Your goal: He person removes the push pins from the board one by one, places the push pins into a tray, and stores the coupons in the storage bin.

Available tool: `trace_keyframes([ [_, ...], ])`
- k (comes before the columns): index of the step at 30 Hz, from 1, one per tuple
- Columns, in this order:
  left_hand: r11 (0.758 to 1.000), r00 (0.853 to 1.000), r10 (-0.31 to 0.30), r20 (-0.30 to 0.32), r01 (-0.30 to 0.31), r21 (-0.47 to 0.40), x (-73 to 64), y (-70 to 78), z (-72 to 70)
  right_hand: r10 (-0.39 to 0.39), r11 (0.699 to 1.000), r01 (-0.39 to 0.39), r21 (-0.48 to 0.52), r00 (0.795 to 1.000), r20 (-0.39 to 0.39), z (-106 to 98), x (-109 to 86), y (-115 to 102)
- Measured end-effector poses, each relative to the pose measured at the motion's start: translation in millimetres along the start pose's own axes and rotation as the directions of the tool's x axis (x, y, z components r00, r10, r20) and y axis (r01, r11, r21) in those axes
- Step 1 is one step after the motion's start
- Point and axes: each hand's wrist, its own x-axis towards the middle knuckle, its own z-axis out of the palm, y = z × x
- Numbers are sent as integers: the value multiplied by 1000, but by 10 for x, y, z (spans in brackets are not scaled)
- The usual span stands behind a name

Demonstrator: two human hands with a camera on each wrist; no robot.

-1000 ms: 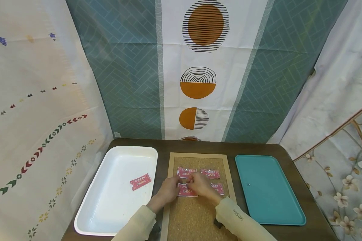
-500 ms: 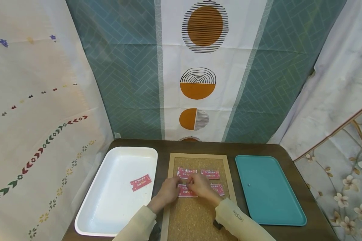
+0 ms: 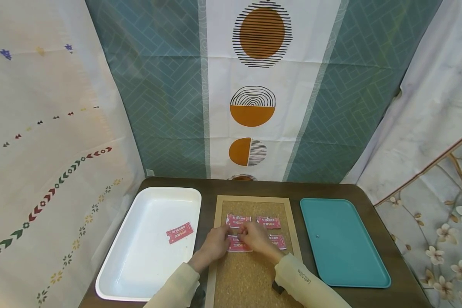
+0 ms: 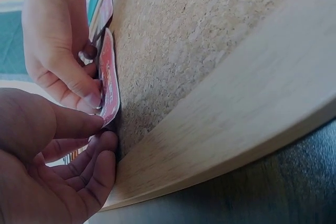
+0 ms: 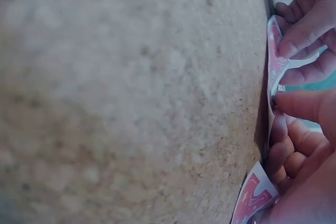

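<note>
On the framed corkboard [image 3: 250,282], my left hand [image 3: 214,244] pinches the left edge of a red-and-white paper coupon [image 3: 238,245], the lower left of several there. In the left wrist view this coupon [image 4: 109,80] stands slightly bent off the cork, its corner between thumb and finger. My right hand [image 3: 257,238] is at its top edge, fingers curled; in the right wrist view its thumb and index finger pinch a small shiny thumbtack [image 5: 276,98] against the coupon [image 5: 276,51]. Directly above is another coupon [image 3: 236,220], with two more coupons [image 3: 268,222] to the right, one partly behind my hand.
Left of the board stands a white tray [image 3: 119,256] with one loose coupon [image 3: 179,232] in it. A teal tray [image 3: 346,252] lies to the right, bearing a small silvery tack [image 3: 317,236]. Dark tabletop [image 3: 308,191] shows around them, with hanging cloths behind and beside.
</note>
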Motion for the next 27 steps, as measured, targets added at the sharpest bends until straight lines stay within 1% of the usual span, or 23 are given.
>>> trace_keyframes([
  [3, 1000, 1000, 7, -8, -7, 7, 2, 3, 2, -1, 1000, 1, 4, 1000, -4, -3, 4, -7],
  [13, 1000, 1000, -8, -18, 8, 4, -13, 24, 8, 15, 1000, -15, 2, 1000, -7, -8, -3, -34],
  [18, 1000, 1000, -2, -19, 2, -2, -10, 25, -6, -20, 1000, 20, 15, 1000, -12, -26, -2, -31],
  [21, 1000, 1000, 14, -27, -14, -2, -10, 19, -13, -32, 999, 32, 17, 999, -7, -43, 5, -22],
  [27, 999, 998, 46, -42, -46, 3, -18, -1, -14, -80, 997, 80, 13, 997, -8, -81, 9, 9],
])
